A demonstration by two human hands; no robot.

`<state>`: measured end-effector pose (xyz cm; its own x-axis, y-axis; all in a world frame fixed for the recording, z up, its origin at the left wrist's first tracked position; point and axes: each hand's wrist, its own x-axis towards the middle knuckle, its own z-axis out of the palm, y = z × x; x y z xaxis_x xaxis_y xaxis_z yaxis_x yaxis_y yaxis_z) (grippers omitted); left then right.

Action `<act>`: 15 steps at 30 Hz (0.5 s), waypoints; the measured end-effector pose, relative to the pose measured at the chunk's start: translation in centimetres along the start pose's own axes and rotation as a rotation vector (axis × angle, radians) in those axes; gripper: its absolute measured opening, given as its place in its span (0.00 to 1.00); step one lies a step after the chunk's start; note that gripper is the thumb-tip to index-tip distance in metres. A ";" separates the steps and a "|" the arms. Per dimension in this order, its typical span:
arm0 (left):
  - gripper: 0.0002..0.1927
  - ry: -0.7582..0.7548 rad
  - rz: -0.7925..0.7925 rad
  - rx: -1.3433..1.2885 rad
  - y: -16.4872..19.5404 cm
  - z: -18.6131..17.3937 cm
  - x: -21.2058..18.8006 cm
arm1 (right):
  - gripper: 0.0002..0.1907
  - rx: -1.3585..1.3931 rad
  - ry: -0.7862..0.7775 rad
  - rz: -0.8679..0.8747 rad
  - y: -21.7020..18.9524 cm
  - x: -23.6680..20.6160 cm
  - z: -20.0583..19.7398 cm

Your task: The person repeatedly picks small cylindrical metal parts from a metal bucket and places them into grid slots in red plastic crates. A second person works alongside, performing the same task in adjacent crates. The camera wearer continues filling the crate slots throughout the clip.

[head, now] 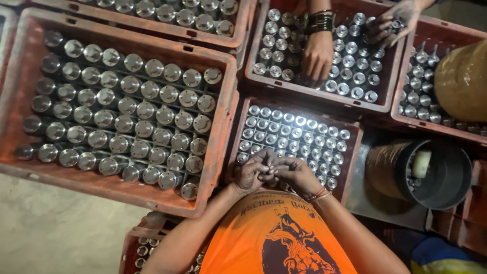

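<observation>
My left hand and my right hand are pressed together, fingers curled tight around something small I cannot make out. They sit at the near edge of the red plastic crate full of shiny round metal cylinders. Another person's hands reach into the next crate farther away.
</observation>
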<state>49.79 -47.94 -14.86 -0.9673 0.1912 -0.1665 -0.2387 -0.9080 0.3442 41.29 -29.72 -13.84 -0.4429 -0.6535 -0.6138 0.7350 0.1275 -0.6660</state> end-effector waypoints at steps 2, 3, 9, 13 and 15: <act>0.05 -0.006 0.037 0.024 -0.2 0.3 0.2 | 0.10 0.059 0.014 -0.017 0.5 0.0 -0.3; 0.05 -0.005 0.058 0.036 -0.2 0.4 0.4 | 0.10 0.068 0.042 -0.042 0.7 0.0 -0.4; 0.05 0.089 0.157 -0.108 -0.4 -0.3 1.0 | 0.07 -0.280 0.270 -0.142 -0.1 1.2 -2.4; 0.04 0.391 -0.060 0.171 -1.8 -2.3 1.0 | 0.09 -1.170 0.637 -0.632 -3.1 3.3 -5.5; 0.06 0.400 -0.194 0.223 -2.9 -3.3 0.7 | 0.11 -1.256 0.607 -0.601 -4.6 4.6 -6.7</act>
<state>50.14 -46.41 -19.06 -0.8048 0.1511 -0.5739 -0.4660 -0.7598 0.4534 32.47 -28.27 -16.45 -0.8764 -0.4815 0.0041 -0.3876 0.7003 -0.5995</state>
